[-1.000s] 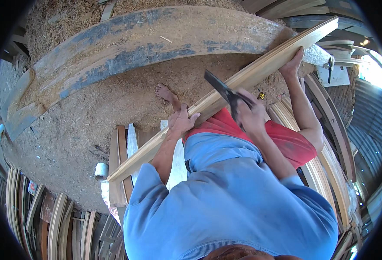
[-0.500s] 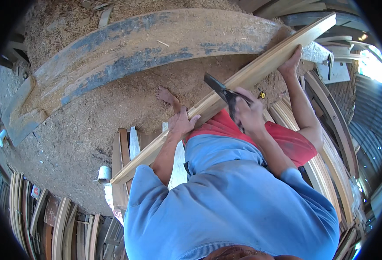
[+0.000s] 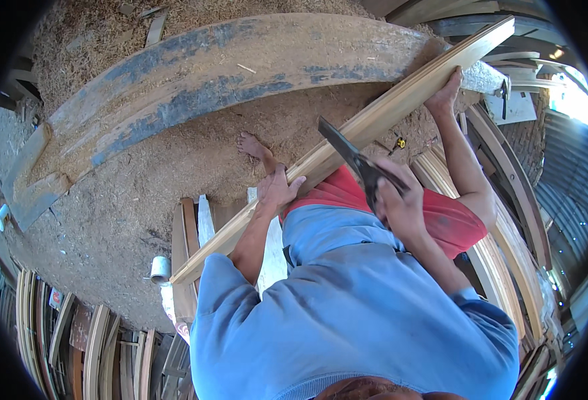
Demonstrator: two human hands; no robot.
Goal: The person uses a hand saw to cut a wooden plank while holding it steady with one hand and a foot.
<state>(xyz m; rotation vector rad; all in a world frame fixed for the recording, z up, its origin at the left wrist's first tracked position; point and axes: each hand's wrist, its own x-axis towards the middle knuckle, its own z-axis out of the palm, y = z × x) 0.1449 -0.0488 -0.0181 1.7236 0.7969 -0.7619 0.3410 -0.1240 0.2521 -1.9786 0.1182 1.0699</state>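
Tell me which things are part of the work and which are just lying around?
In the job:
- long wooden plank, held by the left hand
- dark-bladed tool, in the right hand

Just lying about:
- big curved beam with blue stains
- small metal can on the sawdust
- stacked curved wooden strips

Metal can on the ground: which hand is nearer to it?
Left. The left hand holds the plank, up-right of the can; the right hand, farther right, grips a dark tool.
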